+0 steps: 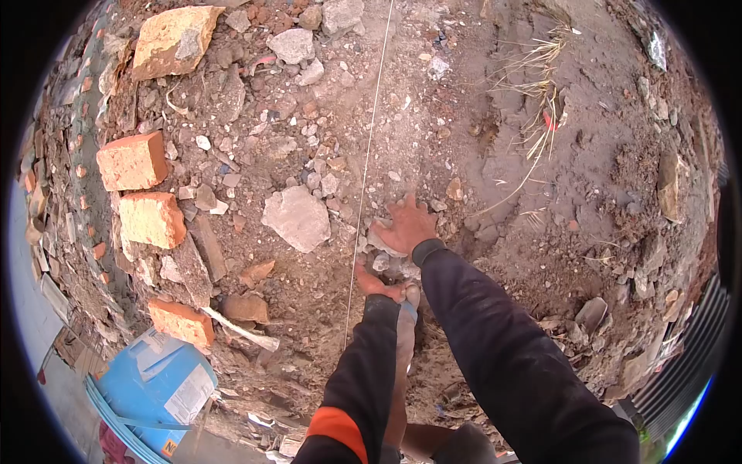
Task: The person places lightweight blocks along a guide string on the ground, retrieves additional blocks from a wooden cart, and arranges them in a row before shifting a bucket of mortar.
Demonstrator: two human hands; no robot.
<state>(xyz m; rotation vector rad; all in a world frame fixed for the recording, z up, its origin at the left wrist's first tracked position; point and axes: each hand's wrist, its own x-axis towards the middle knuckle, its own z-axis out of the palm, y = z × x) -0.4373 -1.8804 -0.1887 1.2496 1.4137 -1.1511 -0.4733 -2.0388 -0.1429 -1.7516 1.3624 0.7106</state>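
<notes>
My right hand [411,225] lies with its fingers spread on a pale stone [389,237] in the dirt. Just below it is my left hand [376,283], thumb and fingers apart, beside small pale stones [382,262]. Part of its fingers is hard to make out near the string. A taut white string [371,127] runs lengthwise over the ground, passing close along the left side of both hands. To the left of the string lies a large flat grey stone [297,219]. My foot [412,294] shows right by the left hand.
Orange brick pieces [131,162] stand in a row at left, beside a mortared brick edge [91,139]. A blue bucket [158,379] is at lower left, near a stick [241,330]. Dry grass [541,100] lies at upper right; dark corrugated sheet [684,340] borders the lower right.
</notes>
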